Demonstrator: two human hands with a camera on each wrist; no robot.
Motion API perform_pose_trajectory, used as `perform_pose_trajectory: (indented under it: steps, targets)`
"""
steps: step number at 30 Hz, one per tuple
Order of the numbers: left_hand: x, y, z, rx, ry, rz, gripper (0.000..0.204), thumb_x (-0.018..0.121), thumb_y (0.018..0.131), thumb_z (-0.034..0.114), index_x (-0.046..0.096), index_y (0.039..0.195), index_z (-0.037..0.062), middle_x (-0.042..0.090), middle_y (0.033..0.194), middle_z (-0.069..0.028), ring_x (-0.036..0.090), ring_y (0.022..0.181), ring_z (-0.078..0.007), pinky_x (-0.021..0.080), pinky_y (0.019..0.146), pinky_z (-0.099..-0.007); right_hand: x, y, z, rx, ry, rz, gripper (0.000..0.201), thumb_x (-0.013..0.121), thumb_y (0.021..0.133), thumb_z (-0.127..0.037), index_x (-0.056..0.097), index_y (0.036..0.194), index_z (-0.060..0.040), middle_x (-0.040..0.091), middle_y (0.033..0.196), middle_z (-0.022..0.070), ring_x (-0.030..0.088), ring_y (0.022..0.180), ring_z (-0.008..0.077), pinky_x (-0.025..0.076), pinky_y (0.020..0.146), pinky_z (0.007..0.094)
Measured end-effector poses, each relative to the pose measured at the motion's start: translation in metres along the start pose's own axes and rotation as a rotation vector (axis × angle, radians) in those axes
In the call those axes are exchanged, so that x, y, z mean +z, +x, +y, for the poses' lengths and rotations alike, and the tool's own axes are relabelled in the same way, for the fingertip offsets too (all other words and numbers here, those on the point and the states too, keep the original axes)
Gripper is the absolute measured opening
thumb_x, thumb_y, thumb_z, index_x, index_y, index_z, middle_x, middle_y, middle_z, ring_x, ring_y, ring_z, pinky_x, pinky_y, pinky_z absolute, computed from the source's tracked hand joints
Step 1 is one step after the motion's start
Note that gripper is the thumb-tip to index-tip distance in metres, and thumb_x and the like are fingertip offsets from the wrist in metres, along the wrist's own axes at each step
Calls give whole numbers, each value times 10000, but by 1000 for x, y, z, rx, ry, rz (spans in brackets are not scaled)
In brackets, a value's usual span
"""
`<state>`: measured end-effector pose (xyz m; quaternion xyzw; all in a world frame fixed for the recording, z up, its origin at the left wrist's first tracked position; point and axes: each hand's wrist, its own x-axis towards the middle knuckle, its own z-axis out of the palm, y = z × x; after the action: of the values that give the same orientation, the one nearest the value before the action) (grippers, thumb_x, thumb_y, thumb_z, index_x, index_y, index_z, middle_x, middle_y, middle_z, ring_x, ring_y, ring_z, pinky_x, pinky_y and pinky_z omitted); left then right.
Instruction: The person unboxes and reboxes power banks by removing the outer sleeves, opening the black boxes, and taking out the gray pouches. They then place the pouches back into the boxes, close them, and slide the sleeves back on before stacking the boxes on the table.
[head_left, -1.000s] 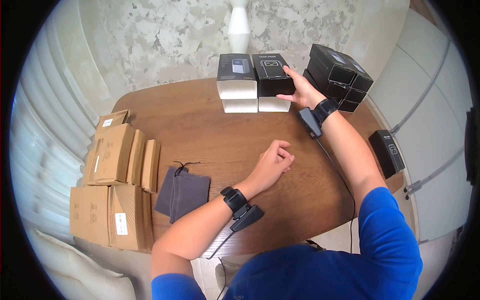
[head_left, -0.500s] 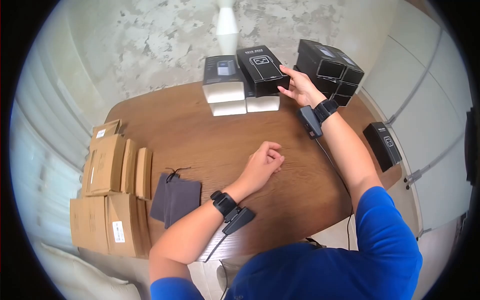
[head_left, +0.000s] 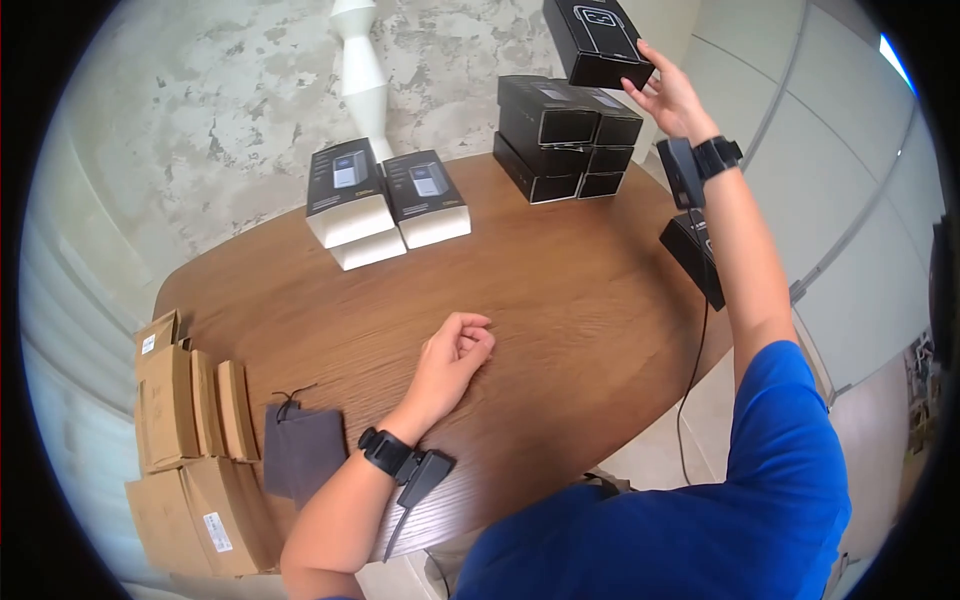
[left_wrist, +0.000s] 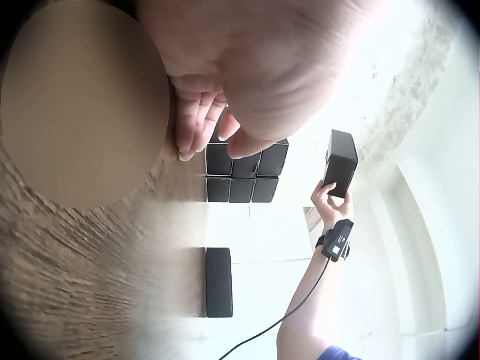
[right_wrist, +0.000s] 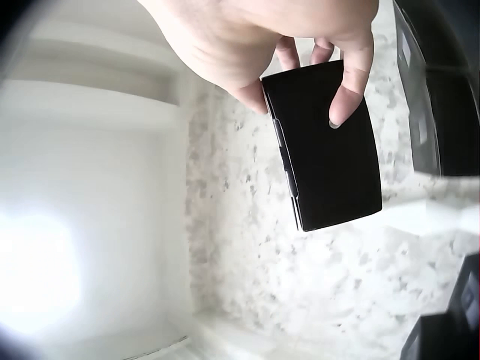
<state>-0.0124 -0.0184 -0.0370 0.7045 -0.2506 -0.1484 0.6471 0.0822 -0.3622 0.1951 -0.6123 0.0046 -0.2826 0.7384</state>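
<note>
My right hand (head_left: pixel 682 102) grips a black box (head_left: pixel 598 42) by its near end, thumb and fingers on its sides. In the head view the box is raised and overlaps the wall above a stack of black boxes (head_left: pixel 568 128). The right wrist view shows the same box's dark end face (right_wrist: pixel 322 154) between thumb and fingers. My left hand (head_left: pixel 450 362) rests on the wooden table (head_left: pixel 540 350) with loosely curled fingers and nothing in it. To the left of the black stack stand several boxes with white ends (head_left: pixel 358 222), two of them piled up.
Brown cardboard boxes (head_left: pixel 165 415) are piled at the table's left edge, beside a grey drawstring pouch (head_left: pixel 303 455). A lone black box (head_left: pixel 690 258) lies at the right edge, partly behind the right forearm. A white faceted column (head_left: pixel 362 80) stands at the back.
My right hand has lifted the black box off the white-ended boxes and carried it up and right, exposing the white-ended box below. The left hand stays resting; the head view has turned right.
</note>
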Motion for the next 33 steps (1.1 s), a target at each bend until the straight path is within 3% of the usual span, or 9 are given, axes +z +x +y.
perform_pose_trajectory:
  steps: [3,6,11,17,23,30,33]
  targets:
    - [0,-1,0,-17,-49,-6,224,557,928,61,528,1132,-26,588,943,-49,585,824,-109,492,768,-243,-31,33,5,25,-72,153,355,677,875,-268,567,1158,-83,532,1131,31,504,1045,151,553,833,310]
    - [-1,-2,5,-53,-35,-16,226,559,930,68,532,1133,-27,595,954,-50,579,838,-109,489,783,-243,-60,58,17,48,-182,190,308,635,897,-289,582,1114,-78,550,1135,36,534,1026,163,580,782,290]
    - [-3,-2,7,-95,2,-40,221,557,935,75,537,1132,-24,607,975,-56,576,846,-107,488,794,-245,-82,84,38,174,-268,192,319,645,884,-293,588,1127,-93,568,1108,34,538,1016,160,577,704,270]
    - [-3,-3,13,-150,16,-55,189,564,941,93,563,1097,-15,617,970,-49,584,856,-103,486,792,-245,-93,111,56,208,-321,202,363,626,879,-369,585,1116,-97,561,1101,31,516,1012,167,549,736,304]
    - [-4,-5,9,-148,-9,-59,183,567,943,98,569,1090,-11,621,967,-45,586,859,-99,486,787,-244,-82,92,68,166,-491,287,383,604,856,-431,595,1098,-135,558,1078,5,463,949,142,468,719,316]
    - [-4,-5,11,-140,26,-60,169,570,940,98,583,1069,-10,625,955,-43,586,860,-97,483,783,-240,-101,96,78,102,-429,222,372,596,861,-431,600,1097,-144,564,1045,-4,466,924,138,462,740,309]
    - [-4,-4,8,-135,31,-58,162,572,939,98,588,1061,-7,628,955,-42,588,858,-95,482,782,-240,-100,90,74,121,-449,202,427,583,874,-461,593,1129,-118,560,1123,19,487,993,164,469,767,318]
